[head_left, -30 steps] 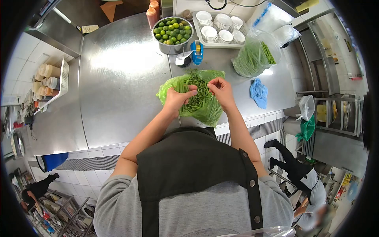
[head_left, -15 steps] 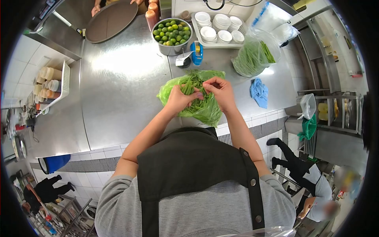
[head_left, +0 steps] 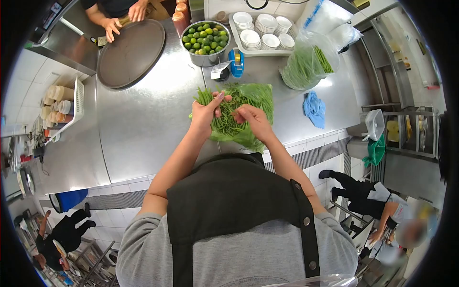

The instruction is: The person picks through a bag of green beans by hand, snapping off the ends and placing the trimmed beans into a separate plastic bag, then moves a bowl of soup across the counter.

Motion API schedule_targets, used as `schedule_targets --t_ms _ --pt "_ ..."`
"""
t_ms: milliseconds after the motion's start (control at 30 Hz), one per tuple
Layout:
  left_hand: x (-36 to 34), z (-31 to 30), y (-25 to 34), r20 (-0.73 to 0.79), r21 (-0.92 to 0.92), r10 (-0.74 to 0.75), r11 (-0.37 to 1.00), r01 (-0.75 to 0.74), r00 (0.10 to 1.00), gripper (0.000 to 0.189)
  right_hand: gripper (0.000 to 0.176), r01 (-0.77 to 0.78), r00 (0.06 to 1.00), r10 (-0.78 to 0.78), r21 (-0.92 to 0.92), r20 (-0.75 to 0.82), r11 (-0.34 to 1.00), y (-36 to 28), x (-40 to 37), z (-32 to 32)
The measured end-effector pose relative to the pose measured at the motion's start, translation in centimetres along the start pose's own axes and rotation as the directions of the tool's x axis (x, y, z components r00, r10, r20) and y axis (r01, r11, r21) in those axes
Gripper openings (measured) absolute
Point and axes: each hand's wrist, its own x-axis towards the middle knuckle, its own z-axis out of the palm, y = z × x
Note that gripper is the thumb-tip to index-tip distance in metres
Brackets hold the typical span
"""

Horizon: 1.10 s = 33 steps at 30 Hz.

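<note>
My left hand is closed around a bunch of thin green stalks, whose ends stick out past the thumb. Over the pile, my right hand has its fingers curled together; whatever is between them is too small to make out. Beneath both hands, many short green stalk pieces lie on a spread green plastic bag on the steel counter.
Behind the bag stand a pot of limes, a blue tape dispenser and a crate of white bowls. To the right are a clear bag of long green stalks and a blue cloth. Another person's hands are near a round brown tray.
My hands have moved apart, the left leftward with the stalks and the right nearer to me. The round tray has come down flat onto the counter, and the other person's hands have left it.
</note>
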Motion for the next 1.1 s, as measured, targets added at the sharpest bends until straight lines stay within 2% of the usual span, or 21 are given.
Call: schedule_targets --t_ms 33,133,233,333,433,533,633,700,733,800,900,933,1033,1067,1100 --pt "0.1 0.1 0.0 -0.011 0.000 0.007 1.000 -0.007 1.000 0.018 0.018 0.016 1.000 -0.015 -0.024 0.015 1.000 -0.5 0.0 0.2" --pt "0.1 0.4 -0.4 -0.039 -0.029 0.070 0.997 -0.071 0.997 0.016 0.016 0.239 0.967 -0.249 -0.161 -0.050 0.958 -1.6 0.4 0.2" --pt "-0.9 1.6 -0.5 -0.052 -0.002 0.030 1.000 -0.030 0.998 0.015 0.013 0.270 0.961 -0.271 -0.038 -0.059 0.962 -4.2 0.3 0.5" --pt "-1.1 2.5 0.5 0.004 -0.077 0.044 0.996 -0.043 0.999 0.014 0.012 0.312 0.950 -0.310 0.062 -0.038 0.948 -4.8 0.2 0.4" --pt "-1.4 3.1 1.6 -0.002 -0.132 -0.044 0.990 0.043 0.999 0.014 0.010 0.302 0.953 -0.302 0.014 0.010 0.953 -5.6 -0.8 0.7" --pt "-0.3 2.7 0.6 -0.087 -0.235 -0.143 0.965 0.119 0.986 0.014 0.007 0.384 0.915 -0.387 0.044 0.113 0.922 -8.4 -2.3 1.1" --pt "2.8 -1.5 -2.0 -0.111 -0.358 -0.226 0.917 0.173 0.968 0.014 0.005 0.364 0.922 -0.365 0.033 0.128 0.931 -12.3 -3.5 1.7" --pt "3.1 -2.7 -2.1 -0.079 -0.377 -0.252 0.903 0.205 0.965 0.015 0.006 0.404 0.913 -0.403 -0.261 0.059 0.877 -11.0 -1.8 0.4" --pt "2.9 -2.8 -2.0 -0.078 -0.399 -0.258 0.893 0.207 0.963 0.016 0.007 0.398 0.906 -0.422 -0.401 0.031 0.825 -9.9 -0.8 -0.4" --pt "2.6 -2.6 -1.8 -0.067 -0.420 -0.261 0.883 0.210 0.963 0.021 0.010 0.219 0.967 -0.253 -0.418 -0.028 0.882 -6.7 0.9 -2.3" --pt "1.1 -1.0 -0.6 -0.124 -0.297 -0.253 0.932 0.207 0.960 0.014 0.017 -0.046 0.989 -0.031 -0.499 -0.145 0.866 -0.3 2.4 -4.8" --pt "0.4 -0.4 0.1 -0.158 -0.202 -0.267 0.951 0.233 0.951 0.015 0.019 -0.136 0.980 0.036 -0.530 -0.194 0.837 1.5 2.6 -5.4" --pt "0.3 -1.3 -1.2 -0.017 -0.079 -0.271 0.960 0.269 0.962 0.025 0.022 -0.184 0.982 0.095 -0.691 -0.166 0.699 3.9 2.7 -5.6" --pt "0.2 -1.1 -1.9 0.016 -0.081 -0.282 0.956 0.282 0.959 0.036 0.022 -0.176 0.980 0.053 -0.726 -0.189 0.665 4.5 2.5 -5.6" --pt "-0.3 -0.9 -2.2 0.036 -0.063 -0.323 0.944 0.325 0.946 0.038 0.022 -0.167 0.978 0.009 -0.758 -0.208 0.630 4.6 2.2 -5.2"
